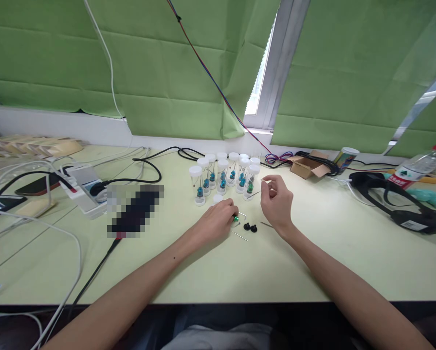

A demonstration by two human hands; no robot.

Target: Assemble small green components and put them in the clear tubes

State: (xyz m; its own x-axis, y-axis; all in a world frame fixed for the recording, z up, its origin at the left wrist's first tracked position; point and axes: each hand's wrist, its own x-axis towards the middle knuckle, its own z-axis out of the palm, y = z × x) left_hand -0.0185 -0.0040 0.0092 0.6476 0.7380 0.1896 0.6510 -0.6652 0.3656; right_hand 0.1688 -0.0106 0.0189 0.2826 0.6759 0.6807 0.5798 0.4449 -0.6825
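My left hand [221,218] rests low over the table with its fingers curled round a small shiny green part [235,218]. Between the fingertips of my right hand [277,204] is a thin metal rod [255,194], pointing left towards the vials. Two small black knob-like pieces [250,227] lie between the hands. Close to them are a bent thin metal piece [243,214], a straight silver pin [241,236] and another thin rod [266,224], partly under my right wrist. Behind my hands stand several clear vials [222,177] with white caps and blue or green parts inside.
A power strip [86,192] with cables and a blurred dark device [136,211] are on the left. To the right are an open cardboard box [309,165], a can [345,159], a black headset [396,204] and a bottle [418,167]. Green blinds hang behind.
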